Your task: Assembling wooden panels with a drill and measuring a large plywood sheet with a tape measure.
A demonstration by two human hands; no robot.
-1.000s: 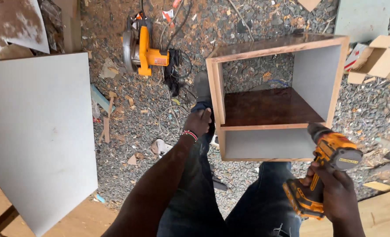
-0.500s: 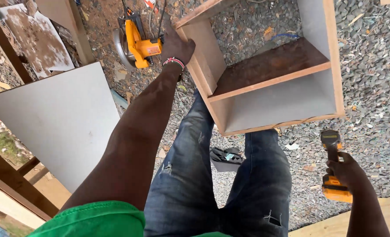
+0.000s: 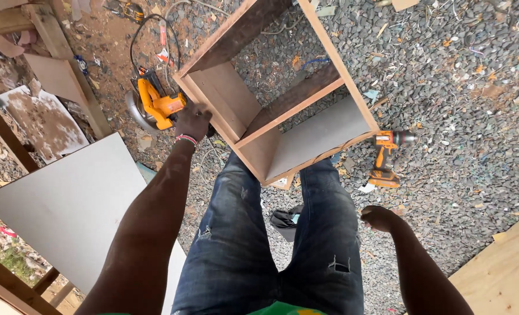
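The left hand [image 3: 192, 121] grips the near left corner of the open wooden box frame [image 3: 277, 96], fingers curled over its edge; a beaded band circles the wrist. The right hand [image 3: 379, 217] hangs empty and loosely curled just right of the frame's near end, above the gravel [image 3: 464, 105], touching nothing. Half a second ago that hand carried the orange cordless drill [image 3: 384, 160]; now the drill lies on the stones, just beside the frame's near right corner. That suggests the drilling is done for now and the right hand is free.

The frame stands on the gravel right in front of the person's knees in blue jeans [image 3: 271, 245], and against the earlier view it sits turned, its opening angled up and left, its inner shelf board visible. Touching the frame's left side lies an orange circular saw [image 3: 154, 106] with its black cord looping beyond. Farther left of the frame rests a large pale sheet panel [image 3: 67, 204]; a plywood edge [image 3: 504, 268] shows at the frame's near right, well apart.
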